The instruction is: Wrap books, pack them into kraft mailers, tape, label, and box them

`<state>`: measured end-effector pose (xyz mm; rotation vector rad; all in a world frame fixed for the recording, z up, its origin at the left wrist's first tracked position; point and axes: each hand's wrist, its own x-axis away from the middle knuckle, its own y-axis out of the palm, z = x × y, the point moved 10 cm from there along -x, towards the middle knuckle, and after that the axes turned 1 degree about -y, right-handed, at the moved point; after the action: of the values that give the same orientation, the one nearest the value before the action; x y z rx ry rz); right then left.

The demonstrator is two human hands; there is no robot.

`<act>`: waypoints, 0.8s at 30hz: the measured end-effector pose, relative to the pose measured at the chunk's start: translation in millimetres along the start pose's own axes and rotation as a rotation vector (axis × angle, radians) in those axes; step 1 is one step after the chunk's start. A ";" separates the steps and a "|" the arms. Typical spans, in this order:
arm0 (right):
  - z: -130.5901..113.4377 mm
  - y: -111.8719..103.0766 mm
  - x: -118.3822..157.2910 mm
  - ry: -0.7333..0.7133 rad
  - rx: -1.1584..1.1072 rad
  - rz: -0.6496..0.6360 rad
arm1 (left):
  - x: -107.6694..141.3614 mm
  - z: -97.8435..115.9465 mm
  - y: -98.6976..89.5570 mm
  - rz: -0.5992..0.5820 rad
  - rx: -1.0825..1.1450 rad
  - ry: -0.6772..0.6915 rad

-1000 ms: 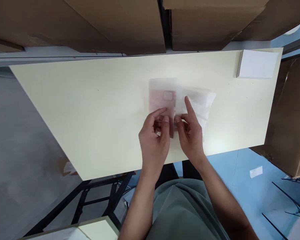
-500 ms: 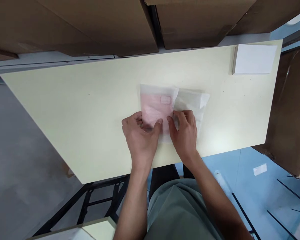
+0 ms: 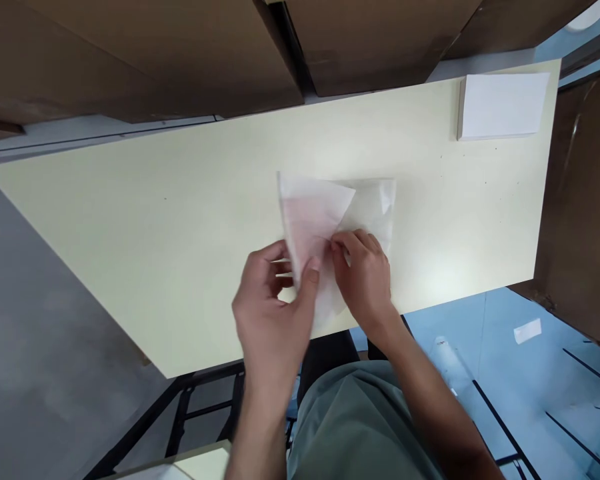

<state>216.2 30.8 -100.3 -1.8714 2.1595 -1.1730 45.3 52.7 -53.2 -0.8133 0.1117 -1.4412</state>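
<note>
A frosted, translucent plastic bag [image 3: 305, 217] with something pink inside stands tilted up off the cream table [image 3: 180, 267]. My left hand [image 3: 275, 300] grips its left side, thumb on the front and fingers behind. With thumb and forefinger pressed together, my right hand [image 3: 363, 273] pinches the bag's right edge, and the upper right corner is folded over. Behind it to the right lies a second whitish, translucent bag [image 3: 375, 203], partly covered by the first bag and my right hand.
A stack of white cards or flat boxes [image 3: 503, 107] sits at the table's far right corner. Large cardboard boxes [image 3: 180, 60] line the back edge, and another carton [image 3: 580, 200] stands beyond the right end. Black metal frames [image 3: 200, 407] are below the front edge.
The bag with the pink content has been lifted and tilted, and its right edge has folded inward. My left hand has come nearer, and my right fingers have closed on the edge.
</note>
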 end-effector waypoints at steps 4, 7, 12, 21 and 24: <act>17.6 -42.9 3.6 0.106 -0.259 0.022 | 22.5 40.5 38.7 -0.063 -0.081 0.171; 25.0 -81.8 3.2 0.115 -0.340 0.083 | 31.7 49.8 71.6 -0.091 -0.098 0.250; 37.4 -99.7 -6.8 0.110 -0.163 0.135 | 26.7 38.3 93.2 -0.167 -0.124 0.298; 45.7 -87.4 1.7 0.214 0.104 0.195 | -13.0 -20.6 59.9 -0.171 0.065 -0.059; 41.9 -79.1 0.9 0.219 0.102 0.195 | -17.4 -23.2 49.1 -0.169 0.163 -0.029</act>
<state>302.1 10.9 -85.2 -1.5148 2.2776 -1.4730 70.8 54.4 -104.2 -0.7225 -0.0982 -1.5737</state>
